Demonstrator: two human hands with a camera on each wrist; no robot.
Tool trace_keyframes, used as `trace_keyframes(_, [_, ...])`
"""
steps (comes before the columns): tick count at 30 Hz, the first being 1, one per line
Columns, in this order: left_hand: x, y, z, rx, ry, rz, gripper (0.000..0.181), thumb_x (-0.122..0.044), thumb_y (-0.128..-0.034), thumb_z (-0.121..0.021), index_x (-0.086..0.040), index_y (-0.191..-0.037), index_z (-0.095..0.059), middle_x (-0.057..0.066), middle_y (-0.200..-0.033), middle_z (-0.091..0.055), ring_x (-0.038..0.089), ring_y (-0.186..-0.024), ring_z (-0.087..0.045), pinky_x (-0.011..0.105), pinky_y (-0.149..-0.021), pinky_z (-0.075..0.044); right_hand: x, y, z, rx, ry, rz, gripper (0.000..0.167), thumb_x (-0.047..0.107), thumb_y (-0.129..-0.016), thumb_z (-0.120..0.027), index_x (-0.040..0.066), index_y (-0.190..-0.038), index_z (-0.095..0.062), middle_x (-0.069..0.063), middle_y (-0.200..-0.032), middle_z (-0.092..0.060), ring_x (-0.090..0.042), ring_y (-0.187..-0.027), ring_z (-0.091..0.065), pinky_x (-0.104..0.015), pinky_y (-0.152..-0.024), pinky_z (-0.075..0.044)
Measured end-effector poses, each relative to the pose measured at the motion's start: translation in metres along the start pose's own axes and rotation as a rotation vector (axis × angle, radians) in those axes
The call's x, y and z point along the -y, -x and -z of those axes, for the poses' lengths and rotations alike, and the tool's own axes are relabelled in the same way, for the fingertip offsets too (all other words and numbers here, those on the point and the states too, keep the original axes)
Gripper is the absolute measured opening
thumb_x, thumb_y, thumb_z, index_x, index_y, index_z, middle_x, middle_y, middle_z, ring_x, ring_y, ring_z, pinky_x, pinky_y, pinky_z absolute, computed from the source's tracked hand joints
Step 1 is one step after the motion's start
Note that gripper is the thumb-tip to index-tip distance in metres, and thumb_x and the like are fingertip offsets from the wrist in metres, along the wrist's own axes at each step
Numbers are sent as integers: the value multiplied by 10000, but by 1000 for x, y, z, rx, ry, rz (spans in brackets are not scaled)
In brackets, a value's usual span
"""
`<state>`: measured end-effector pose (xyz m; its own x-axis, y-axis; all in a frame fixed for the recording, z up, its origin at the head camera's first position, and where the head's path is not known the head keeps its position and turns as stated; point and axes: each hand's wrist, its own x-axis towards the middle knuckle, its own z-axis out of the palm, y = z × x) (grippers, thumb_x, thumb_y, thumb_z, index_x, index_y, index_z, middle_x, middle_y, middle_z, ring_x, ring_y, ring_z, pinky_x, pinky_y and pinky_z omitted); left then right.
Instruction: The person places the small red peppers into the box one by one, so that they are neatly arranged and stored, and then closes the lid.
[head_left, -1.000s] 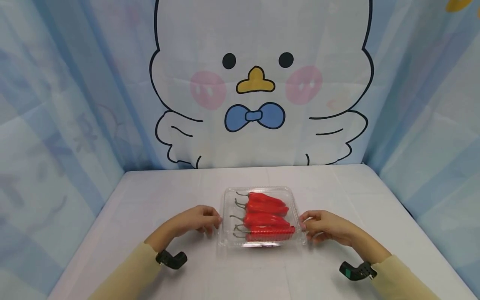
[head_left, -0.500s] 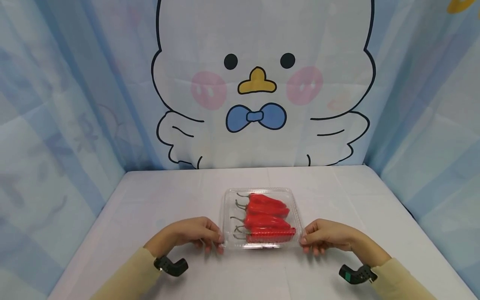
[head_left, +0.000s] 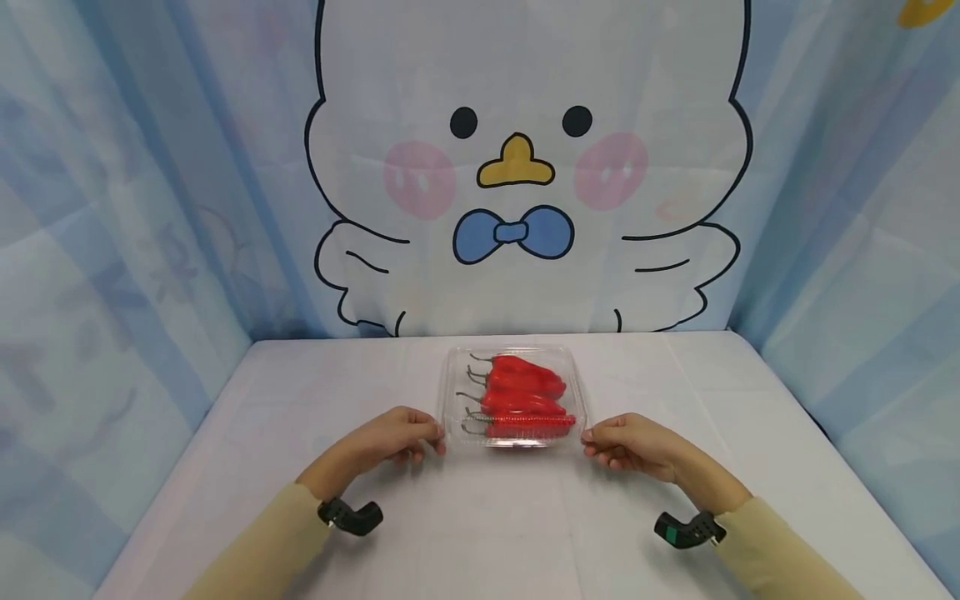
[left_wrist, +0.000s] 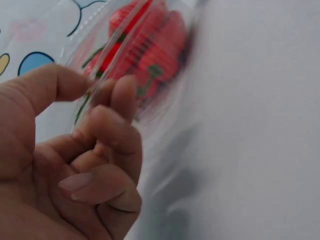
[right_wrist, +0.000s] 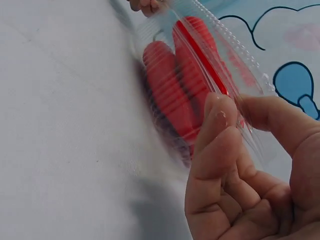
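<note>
A clear plastic clamshell box (head_left: 517, 444) of several red peppers (head_left: 521, 403) with green stems is in front of me, lid closed. My left hand (head_left: 390, 437) is at its near left corner; in the left wrist view the thumb and index finger pinch the box's rim. At the near right corner, my right hand (head_left: 637, 442) pinches the rim between thumb and index finger, as the right wrist view shows. The other fingers of both hands are curled below. Whether the box's underside touches the table is hard to tell.
The white-covered table (head_left: 510, 533) spreads around the box. Behind it hangs a curtain (head_left: 525, 292) with a cartoon chick, and pale blue curtains (head_left: 127, 250) enclose both sides. A dark camera band (head_left: 351, 517) sits on each wrist.
Both hands closed on the box's near corners. The box and hands then shifted away from me, toward the back curtain, and slightly left.
</note>
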<state>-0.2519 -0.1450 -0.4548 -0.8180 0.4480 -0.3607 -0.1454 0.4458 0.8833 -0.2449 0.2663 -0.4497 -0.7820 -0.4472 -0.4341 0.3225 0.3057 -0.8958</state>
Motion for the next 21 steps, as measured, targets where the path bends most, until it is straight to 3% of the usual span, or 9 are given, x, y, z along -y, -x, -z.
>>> trace_keyframes(6, [-1,-10,-4,-113,51,-18,256,-250,-1020,-573,-28,-1019,-701,22,-924,-697,114,-668,-544,243,-570,-371,6,-13,-2,-128,-74,-2,385,295,-1027,-639,-48,-1195,-689,-21,-948,-753,-88,-773,-634,-168,-722,-565])
trace_keyframes(10, [-1,-16,-4,-166,60,-22,249,-236,-1023,-562,-26,-1011,-696,42,-935,-690,119,-685,-545,251,-579,-376,8,-21,-3,-165,-119,6,362,272,-1027,-637,-49,-1185,-691,-8,-938,-751,-64,-756,-627,-159,-714,-561])
trace_keyframes(21, [-1,-23,-1,-204,68,-42,255,-212,-1036,-567,-5,-998,-711,20,-883,-674,147,-778,-522,256,-587,-357,9,-30,-3,-183,-195,29,289,231,-1026,-653,-35,-1131,-699,28,-875,-738,-42,-715,-611,-151,-688,-551])
